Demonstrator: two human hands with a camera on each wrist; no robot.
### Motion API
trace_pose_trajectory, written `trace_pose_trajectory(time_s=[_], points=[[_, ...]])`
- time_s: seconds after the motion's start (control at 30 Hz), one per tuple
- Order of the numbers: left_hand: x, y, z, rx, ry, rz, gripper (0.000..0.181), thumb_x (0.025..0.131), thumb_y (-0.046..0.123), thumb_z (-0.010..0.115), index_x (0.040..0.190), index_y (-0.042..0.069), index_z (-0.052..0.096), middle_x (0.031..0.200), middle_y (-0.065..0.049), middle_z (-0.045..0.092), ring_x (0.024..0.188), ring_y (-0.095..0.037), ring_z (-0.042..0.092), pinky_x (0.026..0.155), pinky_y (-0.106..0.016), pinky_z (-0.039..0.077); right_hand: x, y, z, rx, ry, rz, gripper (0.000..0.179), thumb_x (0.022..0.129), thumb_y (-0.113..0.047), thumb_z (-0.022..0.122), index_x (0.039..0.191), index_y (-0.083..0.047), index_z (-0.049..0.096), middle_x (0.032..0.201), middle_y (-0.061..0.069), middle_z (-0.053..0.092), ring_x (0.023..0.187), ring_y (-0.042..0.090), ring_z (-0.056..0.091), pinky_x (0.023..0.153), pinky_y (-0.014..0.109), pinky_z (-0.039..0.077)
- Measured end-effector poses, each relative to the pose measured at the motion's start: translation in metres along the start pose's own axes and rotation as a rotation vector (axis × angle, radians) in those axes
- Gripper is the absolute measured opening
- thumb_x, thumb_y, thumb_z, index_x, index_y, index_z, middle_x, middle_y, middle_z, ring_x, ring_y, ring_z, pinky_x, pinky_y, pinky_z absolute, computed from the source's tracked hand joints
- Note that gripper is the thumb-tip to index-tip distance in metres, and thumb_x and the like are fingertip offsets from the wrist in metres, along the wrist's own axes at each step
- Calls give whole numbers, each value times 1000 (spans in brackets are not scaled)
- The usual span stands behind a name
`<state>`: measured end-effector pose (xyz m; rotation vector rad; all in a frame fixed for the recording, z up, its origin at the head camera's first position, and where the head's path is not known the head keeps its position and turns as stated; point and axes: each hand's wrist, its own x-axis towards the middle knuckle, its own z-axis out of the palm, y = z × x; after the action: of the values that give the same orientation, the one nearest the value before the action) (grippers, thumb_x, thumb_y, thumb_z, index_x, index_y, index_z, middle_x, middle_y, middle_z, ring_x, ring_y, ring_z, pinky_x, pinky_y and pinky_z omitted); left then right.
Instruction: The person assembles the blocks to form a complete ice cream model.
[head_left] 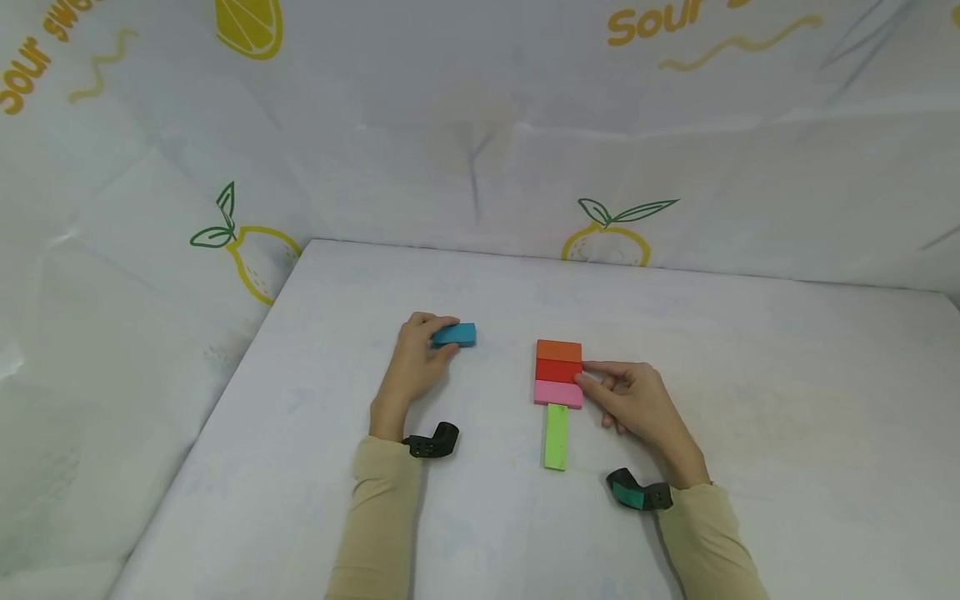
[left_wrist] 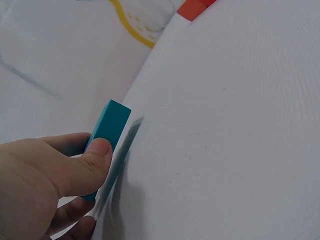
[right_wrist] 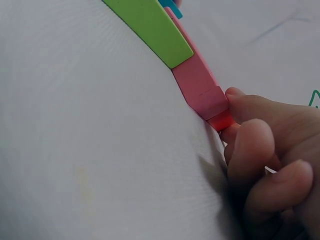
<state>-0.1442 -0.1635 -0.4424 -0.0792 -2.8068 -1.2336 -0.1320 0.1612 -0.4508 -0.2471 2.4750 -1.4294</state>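
In the head view, my left hand (head_left: 415,358) pinches a blue block (head_left: 459,335) between thumb and fingers. The left wrist view shows this blue block (left_wrist: 114,122) just off the table, its shadow beside it. Side by side lie an orange block (head_left: 558,350), a red block (head_left: 558,371) and a pink block (head_left: 558,393). Below the pink one, a green block (head_left: 556,437) stands lengthwise, like a stick. With thumb and index fingertips, my right hand (head_left: 633,400) touches the right end of the red block; its other fingers are bent beneath.
A white table (head_left: 480,533) carries all the blocks. Behind it and to the left hangs a white sheet (head_left: 420,167) printed with lemons and lettering. Each wrist wears a black camera mount, the left mount (head_left: 433,442) and the right mount (head_left: 637,492).
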Motion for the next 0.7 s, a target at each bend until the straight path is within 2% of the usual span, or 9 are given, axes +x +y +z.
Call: trace_pose_trajectory(time_s=[0.5, 0.7], points=[[13, 26, 34, 36, -48, 100, 36, 95, 10, 72, 130, 6, 69, 132, -20, 61, 126, -37, 55, 109, -48, 48, 1, 1, 1, 7, 3, -2, 47, 94, -29, 74, 132, -2, 67, 62, 7, 59, 42, 14, 52, 42, 25, 43], [17, 33, 41, 36, -54, 128, 35, 94, 9, 72, 129, 6, 69, 130, -19, 62, 124, -36, 56, 107, -46, 50, 2, 1, 1, 15, 0, 8, 48, 94, -30, 74, 133, -3, 67, 62, 6, 58, 43, 14, 53, 42, 24, 43]])
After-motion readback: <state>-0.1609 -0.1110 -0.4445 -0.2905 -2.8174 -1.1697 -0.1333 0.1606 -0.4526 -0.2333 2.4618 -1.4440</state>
